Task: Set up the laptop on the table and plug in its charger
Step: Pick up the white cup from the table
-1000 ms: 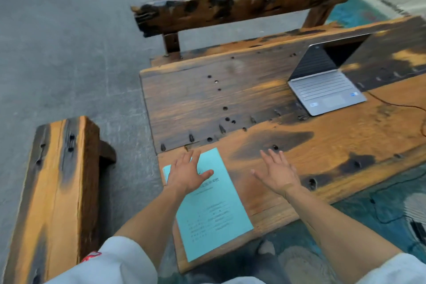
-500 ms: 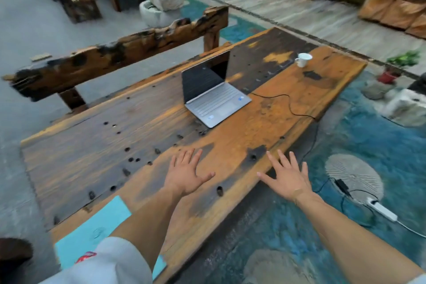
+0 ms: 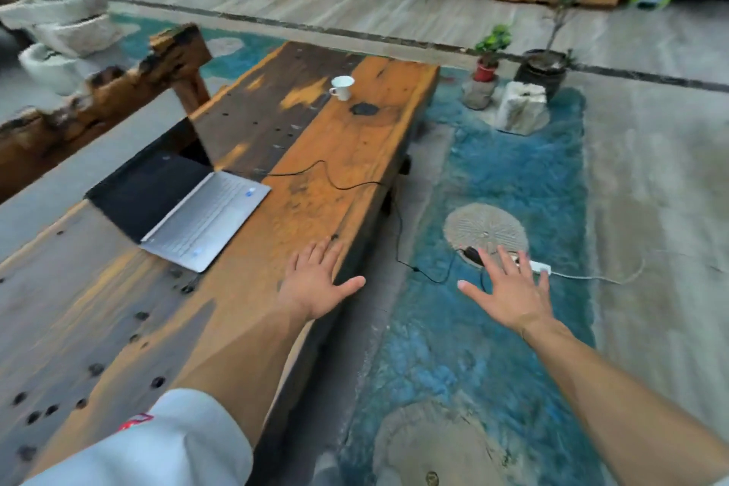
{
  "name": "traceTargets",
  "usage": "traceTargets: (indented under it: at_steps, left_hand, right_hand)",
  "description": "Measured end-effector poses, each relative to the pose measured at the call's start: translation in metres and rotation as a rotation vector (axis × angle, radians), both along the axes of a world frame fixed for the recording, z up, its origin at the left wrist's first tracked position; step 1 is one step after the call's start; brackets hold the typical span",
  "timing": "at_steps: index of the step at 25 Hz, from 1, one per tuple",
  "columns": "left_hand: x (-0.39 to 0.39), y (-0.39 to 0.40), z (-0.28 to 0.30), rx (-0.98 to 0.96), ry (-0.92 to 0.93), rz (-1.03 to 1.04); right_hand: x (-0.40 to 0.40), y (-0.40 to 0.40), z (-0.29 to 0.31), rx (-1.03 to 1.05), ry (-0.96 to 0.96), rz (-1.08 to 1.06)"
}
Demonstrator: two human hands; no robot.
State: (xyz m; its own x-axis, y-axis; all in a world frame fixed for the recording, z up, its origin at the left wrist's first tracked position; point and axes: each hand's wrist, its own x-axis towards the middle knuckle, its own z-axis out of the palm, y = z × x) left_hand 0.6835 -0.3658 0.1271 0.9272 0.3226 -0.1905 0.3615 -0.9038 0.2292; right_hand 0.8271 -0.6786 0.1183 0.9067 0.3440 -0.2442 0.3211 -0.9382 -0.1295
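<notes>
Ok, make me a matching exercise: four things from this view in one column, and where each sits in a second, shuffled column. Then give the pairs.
Things:
1. laptop
2. white cup
3. power strip
4. left hand

Places:
A. on the blue rug, beside the table
B. over the table's near edge, fingers spread, holding nothing
C. open on the table, black cable running from its side
D. at the far end of the table

Pairs: 1-C, 2-D, 3-A, 4-B
</notes>
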Motion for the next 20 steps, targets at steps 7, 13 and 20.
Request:
traceTargets:
  at_steps: [7,13,20]
  left_hand:
    - [0.116,-0.031,-0.017,0.011,-0.032,-0.160]
    - [0.232,-0.008,-0.022,0.004,-0.046,-0.265]
    - [0.344,0.027,-0.029,0.000,-0.026,-0.348]
  right_hand:
    - [0.049,-0.057,-0.013,-0.014,0.025,-0.199]
    - [0.132,-0.037,-0.011,-0.010,-0.007,-0.277]
    - [0.224,0.006,-0.006,0.002,-0.033,-0.289]
